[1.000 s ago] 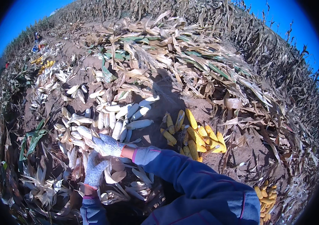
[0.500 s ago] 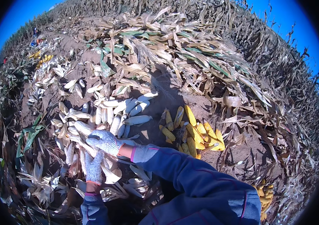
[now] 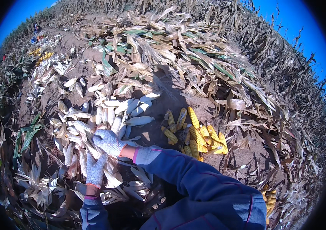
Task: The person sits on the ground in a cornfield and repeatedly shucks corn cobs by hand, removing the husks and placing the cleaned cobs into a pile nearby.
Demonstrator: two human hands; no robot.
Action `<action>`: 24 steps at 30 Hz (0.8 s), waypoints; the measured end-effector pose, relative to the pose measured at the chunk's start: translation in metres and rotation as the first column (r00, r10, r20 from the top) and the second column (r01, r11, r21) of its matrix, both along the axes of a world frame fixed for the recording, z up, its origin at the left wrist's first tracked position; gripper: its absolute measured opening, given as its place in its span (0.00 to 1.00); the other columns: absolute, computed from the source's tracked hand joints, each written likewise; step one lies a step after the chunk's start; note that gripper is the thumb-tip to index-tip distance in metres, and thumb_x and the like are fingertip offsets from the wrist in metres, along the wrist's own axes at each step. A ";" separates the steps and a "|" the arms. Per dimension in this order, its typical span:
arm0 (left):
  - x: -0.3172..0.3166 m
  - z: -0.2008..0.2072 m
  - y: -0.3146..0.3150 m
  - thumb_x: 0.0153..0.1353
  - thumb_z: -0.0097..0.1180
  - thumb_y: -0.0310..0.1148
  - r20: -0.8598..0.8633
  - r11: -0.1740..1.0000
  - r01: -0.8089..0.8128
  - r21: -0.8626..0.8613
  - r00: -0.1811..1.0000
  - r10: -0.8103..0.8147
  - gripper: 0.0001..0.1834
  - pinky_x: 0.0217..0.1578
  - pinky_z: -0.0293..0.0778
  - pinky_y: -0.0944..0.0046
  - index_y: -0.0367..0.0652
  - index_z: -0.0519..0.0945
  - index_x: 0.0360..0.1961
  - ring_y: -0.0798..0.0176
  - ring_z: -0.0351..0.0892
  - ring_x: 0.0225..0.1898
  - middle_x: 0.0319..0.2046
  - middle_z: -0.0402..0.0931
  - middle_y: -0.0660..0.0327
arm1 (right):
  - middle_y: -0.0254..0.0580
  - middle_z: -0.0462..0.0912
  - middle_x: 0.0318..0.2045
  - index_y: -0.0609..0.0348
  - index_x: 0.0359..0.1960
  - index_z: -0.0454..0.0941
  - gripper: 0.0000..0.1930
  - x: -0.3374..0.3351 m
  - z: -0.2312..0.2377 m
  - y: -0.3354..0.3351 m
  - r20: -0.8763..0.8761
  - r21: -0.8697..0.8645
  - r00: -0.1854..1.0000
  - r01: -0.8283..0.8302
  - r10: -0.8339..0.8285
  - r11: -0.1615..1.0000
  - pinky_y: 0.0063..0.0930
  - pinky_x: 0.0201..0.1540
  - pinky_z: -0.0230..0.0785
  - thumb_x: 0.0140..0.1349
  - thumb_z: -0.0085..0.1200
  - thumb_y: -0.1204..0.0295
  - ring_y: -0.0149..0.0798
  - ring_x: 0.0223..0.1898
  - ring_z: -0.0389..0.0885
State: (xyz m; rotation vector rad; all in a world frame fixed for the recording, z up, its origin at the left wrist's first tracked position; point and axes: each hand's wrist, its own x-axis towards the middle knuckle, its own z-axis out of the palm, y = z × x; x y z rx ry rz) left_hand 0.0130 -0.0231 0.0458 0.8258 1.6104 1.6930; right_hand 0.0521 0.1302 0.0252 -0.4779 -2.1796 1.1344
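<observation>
My right hand (image 3: 109, 142), in a whitish knit glove, is closed at the near side of a pile of corn ears in pale husks (image 3: 101, 115). Its fingers are curled around the husk of an ear that they mostly cover. Just below it, my left hand (image 3: 95, 169), gloved alike, grips the same corn ear from the near side. Loose pale husk leaves (image 3: 113, 178) hang beside the left hand. To the right of the pile lies a heap of bare yellow corn ears (image 3: 198, 136).
Cut dry stalks (image 3: 193, 50) lie in a thick band across the far side, with standing stalks behind. Stripped husks (image 3: 36, 188) litter the near left. More yellow ears (image 3: 271, 199) lie beyond my right sleeve. Far left, yellow heaps (image 3: 44, 57) lie near a distant person (image 3: 37, 28).
My right hand has shifted slightly right, and its fingers look more curled. My left hand stays close below it. The view has moved a little.
</observation>
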 end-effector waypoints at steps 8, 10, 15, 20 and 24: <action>-0.014 0.004 -0.010 0.60 0.60 0.26 0.069 0.991 0.128 -0.037 0.990 -0.126 0.37 0.44 0.73 0.70 0.32 0.57 0.67 0.66 0.74 0.46 0.51 0.72 0.56 | 0.56 0.76 0.28 0.63 0.32 0.74 0.13 0.000 0.003 0.010 -0.005 0.055 0.973 -0.232 0.232 0.971 0.46 0.35 0.69 0.62 0.50 0.64 0.56 0.33 0.78; -0.015 0.001 -0.012 0.59 0.61 0.27 0.006 0.981 0.113 -0.157 0.993 -0.114 0.41 0.44 0.74 0.69 0.29 0.51 0.68 0.66 0.73 0.48 0.52 0.72 0.54 | 0.56 0.77 0.30 0.64 0.32 0.75 0.12 0.000 -0.004 0.016 0.057 0.341 0.962 -0.269 0.265 0.901 0.45 0.36 0.70 0.61 0.50 0.65 0.56 0.34 0.78; -0.012 0.006 -0.014 0.57 0.58 0.21 0.008 0.945 0.104 -0.310 0.994 -0.106 0.40 0.55 0.68 0.64 0.38 0.53 0.70 0.63 0.67 0.56 0.58 0.66 0.56 | 0.59 0.78 0.31 0.65 0.32 0.76 0.12 0.000 -0.011 0.008 0.081 0.189 0.984 -0.173 0.160 0.967 0.46 0.38 0.70 0.60 0.50 0.66 0.58 0.36 0.78; -0.019 -0.023 -0.008 0.57 0.59 0.22 -0.173 0.994 0.011 -0.110 0.985 -0.030 0.40 0.55 0.68 0.64 0.36 0.54 0.69 0.63 0.68 0.56 0.57 0.67 0.56 | 0.44 0.81 0.30 0.63 0.36 0.79 0.13 -0.007 -0.006 0.000 0.164 -0.287 0.979 -0.071 0.122 0.955 0.34 0.36 0.69 0.64 0.49 0.64 0.41 0.33 0.78; -0.021 -0.018 0.004 0.64 0.55 0.25 0.165 0.979 -0.142 0.143 0.979 0.118 0.29 0.54 0.69 0.67 0.34 0.63 0.65 0.64 0.71 0.53 0.56 0.70 0.57 | 0.38 0.82 0.27 0.61 0.36 0.81 0.15 -0.008 -0.011 -0.014 -0.149 -0.741 0.977 -0.211 0.150 0.638 0.31 0.30 0.67 0.67 0.49 0.61 0.32 0.29 0.78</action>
